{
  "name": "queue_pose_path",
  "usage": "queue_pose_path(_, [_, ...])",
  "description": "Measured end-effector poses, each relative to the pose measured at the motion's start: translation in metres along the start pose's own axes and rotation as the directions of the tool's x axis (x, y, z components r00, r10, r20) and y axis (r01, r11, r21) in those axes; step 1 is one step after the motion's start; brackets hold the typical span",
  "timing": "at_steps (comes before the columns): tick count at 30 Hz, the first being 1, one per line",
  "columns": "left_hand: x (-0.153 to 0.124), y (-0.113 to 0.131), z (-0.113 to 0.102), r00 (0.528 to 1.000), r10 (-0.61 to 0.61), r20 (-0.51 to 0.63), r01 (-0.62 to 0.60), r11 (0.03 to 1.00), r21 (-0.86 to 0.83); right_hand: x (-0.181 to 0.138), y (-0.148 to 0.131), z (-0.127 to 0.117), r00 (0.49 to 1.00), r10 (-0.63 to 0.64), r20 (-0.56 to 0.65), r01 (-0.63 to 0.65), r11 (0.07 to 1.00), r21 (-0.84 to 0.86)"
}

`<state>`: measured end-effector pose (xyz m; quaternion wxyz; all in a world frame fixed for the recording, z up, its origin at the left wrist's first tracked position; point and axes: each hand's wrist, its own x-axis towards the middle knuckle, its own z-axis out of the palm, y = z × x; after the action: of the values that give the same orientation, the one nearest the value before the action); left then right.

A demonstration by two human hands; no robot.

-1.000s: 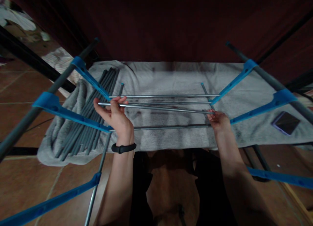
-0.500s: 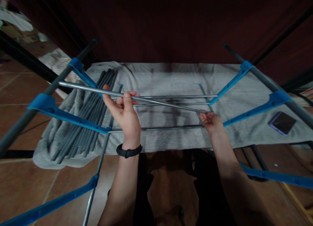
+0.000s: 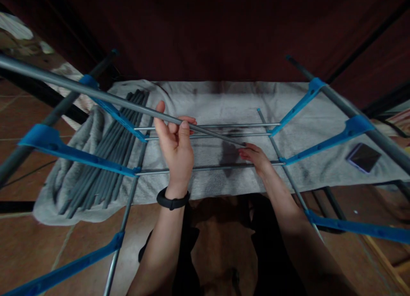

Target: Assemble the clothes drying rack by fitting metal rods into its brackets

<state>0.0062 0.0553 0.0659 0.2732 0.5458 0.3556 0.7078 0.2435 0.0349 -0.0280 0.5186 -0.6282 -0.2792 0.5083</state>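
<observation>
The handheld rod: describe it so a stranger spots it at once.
Start at the gray blanket, where blue brackets reach in from both sides. Above it, the left hand and right hand hold one gray rod. Unlike the near-level crossbars and bunched rods on the blanket, it is held up, slanting from the picture's left edge to the right hand.

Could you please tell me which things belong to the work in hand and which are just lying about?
In use:
Long grey rod, held by the left hand and, at its end, the right hand
Frame of rods with blue brackets
Pile of similar grey rods, probably

Apparently just lying about:
Phone on the grey blanket
Pale cloth at far left
</observation>
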Motion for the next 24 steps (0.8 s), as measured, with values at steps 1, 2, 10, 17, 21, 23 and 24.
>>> queue_pose_path(1, [-0.001, 0.0, 0.002, 1.0, -0.001, 0.022, 0.001, 1.0, -0.008, 0.0, 0.001, 0.002, 0.999, -0.016, 0.028, 0.017, 0.998, -0.054])
queue_pose_path(2, [-0.002, 0.0, 0.003, 0.999, -0.001, 0.044, 0.001, 1.0, -0.016, -0.001, 0.002, 0.005, 0.997, -0.033, 0.065, 0.04, 0.993, -0.108])
queue_pose_path(10, [-0.018, -0.004, 0.016, 0.982, -0.041, 0.183, 0.046, 0.999, -0.019, -0.006, 0.017, 0.02, 0.889, -0.144, 0.435, 0.314, 0.883, -0.348])
queue_pose_path(17, [-0.008, -0.004, 0.002, 0.99, -0.097, 0.104, 0.088, 0.992, 0.087, -0.007, 0.015, 0.02, 0.898, -0.293, 0.329, 0.401, 0.854, -0.332])
queue_pose_path(21, [-0.002, -0.009, -0.01, 0.996, -0.056, 0.068, 0.043, 0.984, 0.175, -0.009, 0.007, 0.017, 0.923, -0.311, 0.229, 0.372, 0.875, -0.31])
queue_pose_path(23, [-0.002, -0.013, -0.016, 0.997, -0.028, 0.067, 0.012, 0.973, 0.229, -0.009, 0.005, 0.017, 0.923, -0.318, 0.216, 0.372, 0.882, -0.291])
queue_pose_path(24, [-0.001, -0.016, -0.019, 0.998, -0.017, 0.065, 0.0, 0.968, 0.249, -0.008, 0.005, 0.016, 0.921, -0.322, 0.22, 0.376, 0.881, -0.285])
